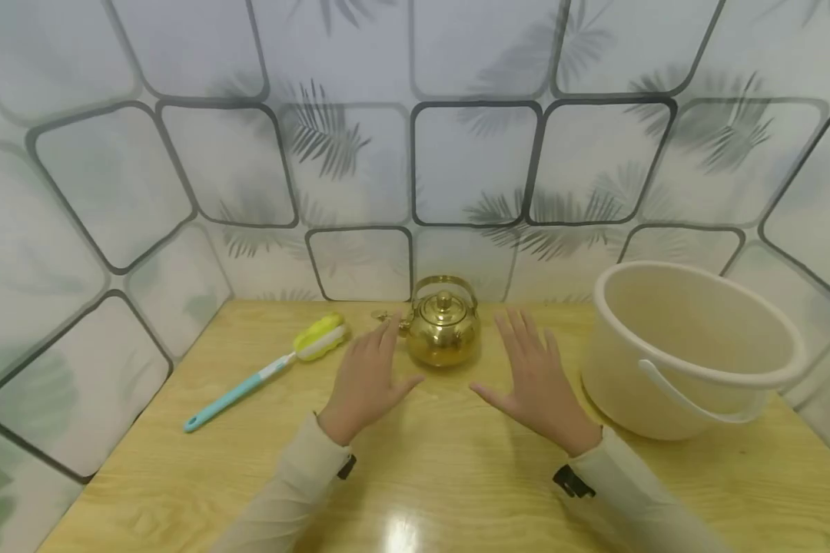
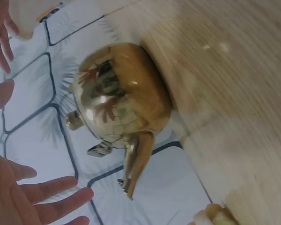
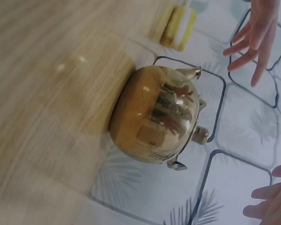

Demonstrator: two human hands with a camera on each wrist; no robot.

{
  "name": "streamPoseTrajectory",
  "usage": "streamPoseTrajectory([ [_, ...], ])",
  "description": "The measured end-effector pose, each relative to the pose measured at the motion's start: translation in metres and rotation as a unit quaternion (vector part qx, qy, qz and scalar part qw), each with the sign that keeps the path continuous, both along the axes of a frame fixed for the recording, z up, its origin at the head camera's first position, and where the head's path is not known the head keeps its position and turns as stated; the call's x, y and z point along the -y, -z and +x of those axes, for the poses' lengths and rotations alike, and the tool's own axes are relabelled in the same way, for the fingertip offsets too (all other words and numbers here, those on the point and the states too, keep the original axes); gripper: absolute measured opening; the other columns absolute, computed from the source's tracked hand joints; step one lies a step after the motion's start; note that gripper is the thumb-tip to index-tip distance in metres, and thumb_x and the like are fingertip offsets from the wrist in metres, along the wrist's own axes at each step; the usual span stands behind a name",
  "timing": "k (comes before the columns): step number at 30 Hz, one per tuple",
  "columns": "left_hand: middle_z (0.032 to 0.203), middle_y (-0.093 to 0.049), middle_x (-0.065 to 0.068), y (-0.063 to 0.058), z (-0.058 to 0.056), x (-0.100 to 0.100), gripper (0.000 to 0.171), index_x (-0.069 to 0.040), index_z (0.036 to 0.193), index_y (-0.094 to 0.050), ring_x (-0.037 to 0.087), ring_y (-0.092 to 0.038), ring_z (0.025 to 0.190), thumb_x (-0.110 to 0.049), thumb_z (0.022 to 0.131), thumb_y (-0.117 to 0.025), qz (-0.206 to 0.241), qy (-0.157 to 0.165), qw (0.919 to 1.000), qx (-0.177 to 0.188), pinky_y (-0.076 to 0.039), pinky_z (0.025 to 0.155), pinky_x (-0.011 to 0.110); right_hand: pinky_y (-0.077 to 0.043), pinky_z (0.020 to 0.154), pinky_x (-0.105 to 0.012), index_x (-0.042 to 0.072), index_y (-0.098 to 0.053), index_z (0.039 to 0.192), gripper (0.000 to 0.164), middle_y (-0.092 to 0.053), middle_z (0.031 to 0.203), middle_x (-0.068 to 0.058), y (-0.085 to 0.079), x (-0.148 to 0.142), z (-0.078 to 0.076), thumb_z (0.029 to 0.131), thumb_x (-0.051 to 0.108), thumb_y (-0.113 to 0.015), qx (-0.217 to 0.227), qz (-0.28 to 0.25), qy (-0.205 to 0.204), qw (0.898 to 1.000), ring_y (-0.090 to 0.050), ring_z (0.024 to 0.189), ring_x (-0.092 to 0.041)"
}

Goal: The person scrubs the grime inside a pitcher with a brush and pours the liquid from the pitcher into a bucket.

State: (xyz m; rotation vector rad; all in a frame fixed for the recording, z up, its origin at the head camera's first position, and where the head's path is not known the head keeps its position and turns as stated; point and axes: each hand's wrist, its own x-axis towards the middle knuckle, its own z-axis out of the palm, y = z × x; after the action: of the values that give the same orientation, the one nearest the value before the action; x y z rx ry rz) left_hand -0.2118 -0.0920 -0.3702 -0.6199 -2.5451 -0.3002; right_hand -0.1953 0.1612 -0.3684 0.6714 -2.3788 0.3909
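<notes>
A shiny gold teapot with a lid, a top handle and a spout pointing left stands upright on the wooden table. My left hand is held over the table at the teapot's front left, fingers straight and thumb spread, and its fingertips overlap the spout in the head view. On the other side my right hand is spread the same way, apart from the teapot. Neither hand holds anything. Both wrist views show the teapot's round body mirroring the hands.
To the left lies a brush with a blue handle and a yellow and white sponge head. A large cream bucket with a white handle stands at the right. Patterned wall panels rise behind the wooden table.
</notes>
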Motion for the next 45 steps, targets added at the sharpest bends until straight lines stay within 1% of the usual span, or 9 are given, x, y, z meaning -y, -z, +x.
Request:
streamPoseTrajectory([
  [3,0.135,-0.050,0.023,0.003,-0.011,-0.001,0.091,0.001,0.144,-0.028,0.036,-0.054,0.119,-0.049,0.079,-0.068,0.002,0.000,0.9996,0.027,-0.043,0.098,0.048,-0.022,0.103,-0.069,0.002,-0.022,0.147,0.097,-0.026,0.151,-0.024,-0.001,0.001,-0.012,0.080,0.060,-0.061,0.053,-0.015,-0.006,0.998,-0.022,0.140,-0.043],
  [5,0.136,-0.049,0.024,0.004,-0.019,-0.003,0.090,0.001,0.144,-0.028,0.038,-0.054,0.118,-0.048,0.080,-0.068,0.005,0.003,0.9992,0.040,-0.044,0.097,0.048,-0.020,0.104,-0.069,0.004,-0.020,0.148,0.097,-0.024,0.152,-0.022,-0.001,0.003,-0.021,0.076,0.047,-0.070,0.088,-0.028,-0.008,0.996,-0.021,0.140,-0.042],
  [12,0.139,-0.043,0.028,0.007,-0.044,-0.010,0.091,0.003,0.145,-0.024,0.042,-0.055,0.114,-0.046,0.081,-0.067,0.006,0.015,0.9960,0.087,-0.047,0.093,0.049,-0.019,0.108,-0.064,0.005,-0.021,0.148,0.094,-0.026,0.152,-0.020,0.005,0.005,-0.054,0.078,0.045,-0.071,0.162,-0.074,-0.014,0.984,-0.025,0.140,-0.040],
  [18,0.139,-0.042,0.029,0.006,-0.055,-0.012,0.087,0.004,0.145,-0.024,0.046,-0.052,0.116,-0.045,0.085,-0.064,-0.005,0.005,0.9953,0.097,-0.047,0.093,0.052,-0.022,0.111,-0.058,0.005,-0.018,0.149,0.097,-0.024,0.153,-0.020,0.014,0.001,-0.081,0.078,0.044,-0.071,0.230,-0.111,-0.013,0.967,-0.026,0.139,-0.041],
  [22,0.137,-0.044,0.028,0.003,-0.059,-0.014,0.087,0.003,0.145,-0.025,0.048,-0.053,0.112,-0.046,0.085,-0.063,0.000,-0.002,0.9950,0.100,-0.049,0.088,0.053,-0.023,0.110,-0.058,0.007,-0.015,0.150,0.098,-0.021,0.154,-0.019,0.017,-0.002,-0.092,0.079,0.045,-0.071,0.275,-0.125,-0.014,0.953,-0.025,0.139,-0.042],
  [29,0.135,-0.047,0.028,0.005,-0.061,-0.017,0.087,0.001,0.146,-0.023,0.045,-0.056,0.110,-0.050,0.086,-0.060,-0.008,-0.016,0.9931,0.116,-0.050,0.087,0.051,-0.024,0.110,-0.058,0.008,-0.016,0.150,0.096,-0.022,0.154,-0.019,0.022,-0.005,-0.101,0.080,0.046,-0.070,0.304,-0.113,-0.013,0.946,-0.027,0.138,-0.042],
  [35,0.127,-0.051,0.028,0.010,-0.064,-0.020,0.091,0.001,0.147,-0.020,0.036,-0.063,0.084,-0.052,0.085,-0.060,-0.016,-0.029,0.9922,0.120,-0.054,0.064,0.040,-0.024,0.110,-0.058,0.008,-0.017,0.150,0.096,-0.024,0.154,-0.017,0.026,-0.003,-0.108,0.079,0.047,-0.070,0.311,-0.102,-0.034,0.944,-0.028,0.139,-0.040],
  [38,0.124,-0.052,0.028,0.013,-0.067,-0.021,0.091,0.001,0.147,-0.020,0.034,-0.062,0.079,-0.052,0.085,-0.060,-0.015,-0.035,0.9917,0.123,-0.053,0.060,0.038,-0.023,0.110,-0.059,0.009,-0.015,0.150,0.098,-0.023,0.154,-0.016,0.028,-0.002,-0.111,0.078,0.046,-0.071,0.312,-0.094,-0.045,0.944,-0.028,0.139,-0.040],
  [45,0.131,-0.047,0.028,0.017,-0.073,-0.022,0.094,-0.001,0.148,-0.016,0.033,-0.064,0.078,-0.056,0.084,-0.058,-0.007,-0.041,0.9824,0.182,-0.054,0.060,0.037,-0.023,0.110,-0.058,0.014,-0.018,0.150,0.097,-0.028,0.153,-0.015,0.034,-0.001,-0.117,0.076,0.040,-0.075,0.326,-0.107,-0.078,0.936,-0.030,0.138,-0.038],
])
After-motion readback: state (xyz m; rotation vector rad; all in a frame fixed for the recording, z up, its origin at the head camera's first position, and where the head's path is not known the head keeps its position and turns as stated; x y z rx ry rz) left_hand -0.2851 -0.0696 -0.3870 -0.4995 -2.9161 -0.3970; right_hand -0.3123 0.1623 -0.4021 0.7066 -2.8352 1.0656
